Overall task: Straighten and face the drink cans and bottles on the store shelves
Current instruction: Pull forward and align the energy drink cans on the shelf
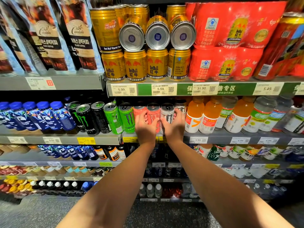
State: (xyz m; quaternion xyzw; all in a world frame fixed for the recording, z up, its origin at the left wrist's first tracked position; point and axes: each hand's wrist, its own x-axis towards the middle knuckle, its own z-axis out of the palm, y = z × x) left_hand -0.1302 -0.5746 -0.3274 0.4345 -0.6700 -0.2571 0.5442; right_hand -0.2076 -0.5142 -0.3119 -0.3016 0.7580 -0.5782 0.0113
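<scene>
With our left hand (pixel 144 125) gripping the pink can (pixel 153 117) and right hand (pixel 175 126) gripping the white can (pixel 167 115), we judge most shelves still unfaced.

Counts: two hands (pixel 144 127) on shelf, left fingers (pixel 143 116) wrapping one of two pink Monster cans (pixel 153 117), right fingers (pixel 178 115) around one of two white Monster cans (pixel 167 116); left of the fingers two green cans (pixel 120 119), three black (pixel 85 118), five blue bottles (pixel 45 116).
</scene>
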